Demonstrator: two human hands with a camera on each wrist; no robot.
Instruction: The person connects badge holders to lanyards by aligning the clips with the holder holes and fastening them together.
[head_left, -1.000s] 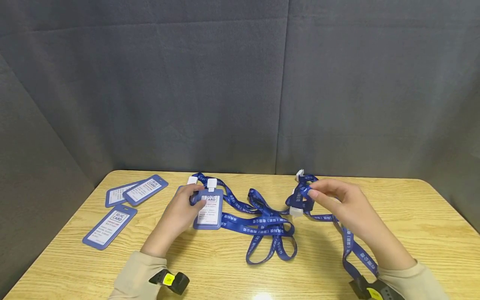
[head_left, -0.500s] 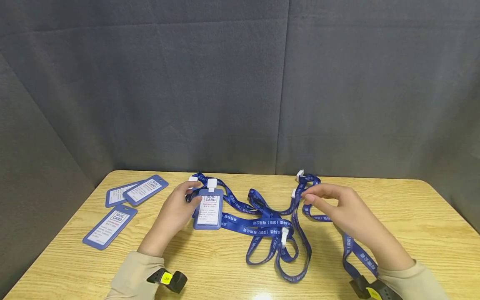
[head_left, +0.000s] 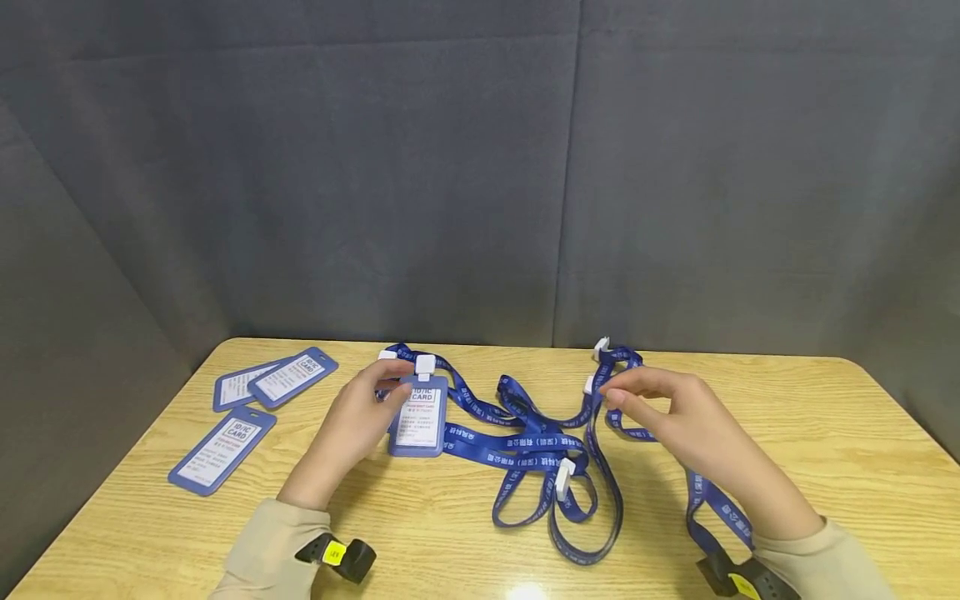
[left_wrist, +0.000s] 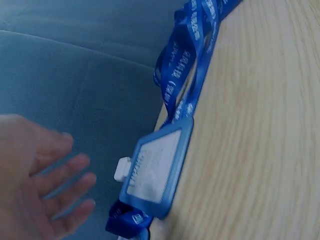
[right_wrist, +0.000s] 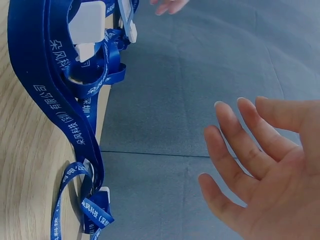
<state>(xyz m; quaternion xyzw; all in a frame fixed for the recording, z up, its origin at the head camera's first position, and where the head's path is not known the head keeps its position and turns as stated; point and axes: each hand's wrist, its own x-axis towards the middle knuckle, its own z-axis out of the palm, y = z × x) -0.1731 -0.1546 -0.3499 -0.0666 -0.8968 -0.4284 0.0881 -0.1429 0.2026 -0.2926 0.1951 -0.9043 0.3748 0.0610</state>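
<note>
My left hand (head_left: 360, 421) hovers with relaxed fingers at the left side of a blue ID card holder (head_left: 422, 429), which has a white clip (head_left: 425, 365) at its top. In the left wrist view, a gap shows between the fingers (left_wrist: 75, 185) and that holder. My right hand (head_left: 686, 421) is raised over the blue printed lanyards (head_left: 525, 454), its fingers loosely bent and holding nothing. The right wrist view shows this palm apart from a lanyard strap (right_wrist: 57, 107). One lanyard's white clip (head_left: 565, 479) lies on the middle of the heap.
Beyond my left hand, a blue card holder (head_left: 222, 450) lies singly, and another card holder (head_left: 294, 377) overlaps one more behind it. More lanyard strap (head_left: 697, 500) trails beneath my right forearm. A dark fabric curtain (head_left: 480, 183) stands behind the wooden table (head_left: 435, 525).
My right hand has let go of a gathered lanyard, which dropped into a loop with its clip toward the middle. My left hand has drawn back slightly from the front of the card holder.
</note>
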